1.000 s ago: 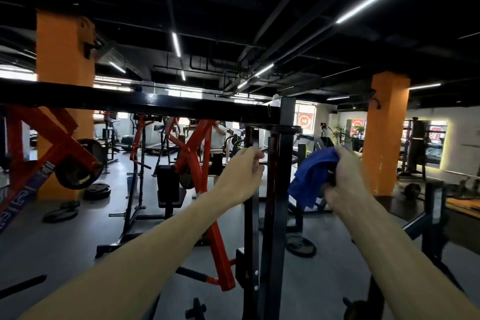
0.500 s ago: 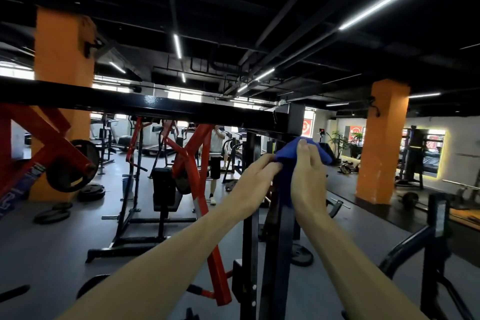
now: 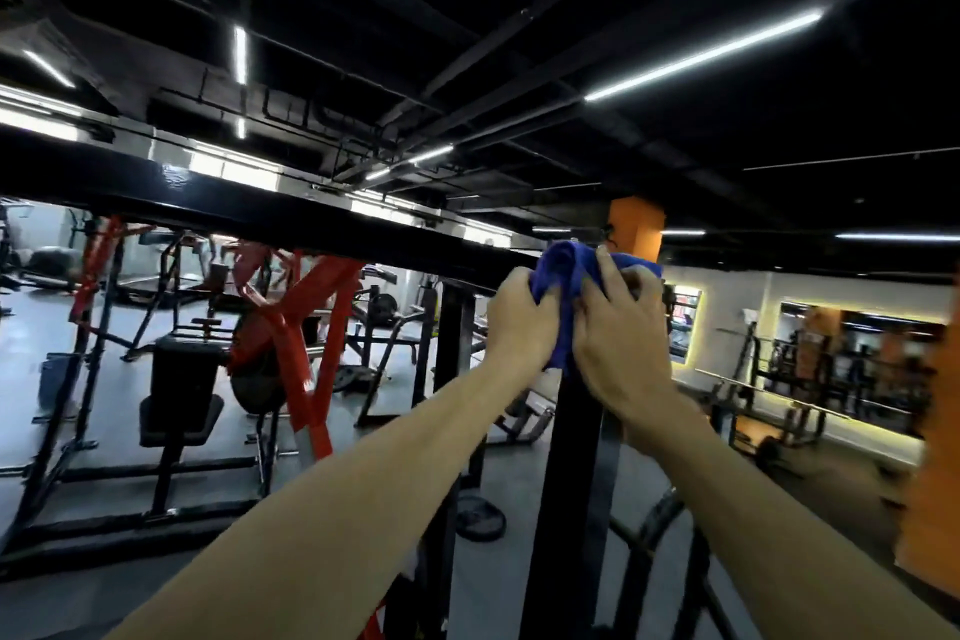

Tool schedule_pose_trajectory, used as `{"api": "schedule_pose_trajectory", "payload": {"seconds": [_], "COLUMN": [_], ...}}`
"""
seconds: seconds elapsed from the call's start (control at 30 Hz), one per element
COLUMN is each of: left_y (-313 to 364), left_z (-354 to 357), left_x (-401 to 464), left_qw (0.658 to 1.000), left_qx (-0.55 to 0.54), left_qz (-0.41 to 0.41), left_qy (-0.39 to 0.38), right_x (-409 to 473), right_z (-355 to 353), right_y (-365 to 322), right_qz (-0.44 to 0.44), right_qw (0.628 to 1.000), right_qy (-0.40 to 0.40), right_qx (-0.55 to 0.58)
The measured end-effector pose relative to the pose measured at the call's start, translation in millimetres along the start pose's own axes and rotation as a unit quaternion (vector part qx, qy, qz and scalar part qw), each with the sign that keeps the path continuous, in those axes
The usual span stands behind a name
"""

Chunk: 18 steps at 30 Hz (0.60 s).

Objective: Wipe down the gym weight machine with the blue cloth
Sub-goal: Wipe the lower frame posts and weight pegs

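The blue cloth [image 3: 563, 276] is bunched over the top of the black upright post [image 3: 576, 457], clutched by both left hand [image 3: 522, 322] and right hand [image 3: 621, 327], so the post's long axis runs straight down below the grip.

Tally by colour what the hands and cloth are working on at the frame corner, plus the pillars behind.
Blue: 1, the crumpled blue cloth
Black: 2, the black horizontal top beam and the black upright post
Orange: 2, the far orange square pillar and the near, blurred orange pillar
Hands on the cloth: 2, left hand, right hand
Total: 7
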<state>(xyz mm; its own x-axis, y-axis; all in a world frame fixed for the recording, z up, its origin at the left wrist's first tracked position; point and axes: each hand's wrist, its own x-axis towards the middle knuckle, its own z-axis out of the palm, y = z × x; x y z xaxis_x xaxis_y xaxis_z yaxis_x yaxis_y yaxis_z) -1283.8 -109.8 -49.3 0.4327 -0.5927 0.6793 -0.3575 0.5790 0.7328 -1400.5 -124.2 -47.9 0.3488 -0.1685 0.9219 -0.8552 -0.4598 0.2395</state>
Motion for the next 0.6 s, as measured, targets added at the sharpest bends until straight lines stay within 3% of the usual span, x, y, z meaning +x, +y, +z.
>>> {"api": "schedule_pose_trajectory", "payload": {"seconds": [0.07,0.13,0.23,0.3,0.47,0.53,0.6], "left_y": [-0.3,-2.0,-16.7,-26.1,-59.4,-65.2,-60.6], "left_z": [-1.2,1.1,14.0,22.9,36.7,40.9,43.8], "left_x": [22.1,30.7,35.0,36.0,30.4,32.7,38.2], "left_qw": [1.000,0.997,0.930,0.891,0.887,0.892,0.872], "left_qx": [0.010,0.049,0.279,0.342,0.308,0.286,0.309], "left_qz": [0.003,0.057,0.233,0.294,0.338,0.347,0.376], "left_qy": [-0.007,-0.020,0.047,0.053,0.064,0.053,0.050], "right_x": [22.3,38.7,58.6,56.7,23.1,28.6,47.6], "right_z": [2.8,4.5,-4.2,-9.6,-14.8,-11.8,-8.2], "right_y": [11.1,19.5,22.2,16.5,-2.8,1.0,5.2], "right_qz": [0.009,-0.005,0.011,0.054,0.112,0.094,0.084], "right_qw": [0.991,0.980,0.974,0.983,0.990,0.991,0.992], "right_qy": [-0.080,-0.104,-0.090,-0.061,-0.091,-0.092,-0.065], "right_qx": [-0.103,-0.172,-0.207,-0.167,-0.003,-0.023,-0.068]}}
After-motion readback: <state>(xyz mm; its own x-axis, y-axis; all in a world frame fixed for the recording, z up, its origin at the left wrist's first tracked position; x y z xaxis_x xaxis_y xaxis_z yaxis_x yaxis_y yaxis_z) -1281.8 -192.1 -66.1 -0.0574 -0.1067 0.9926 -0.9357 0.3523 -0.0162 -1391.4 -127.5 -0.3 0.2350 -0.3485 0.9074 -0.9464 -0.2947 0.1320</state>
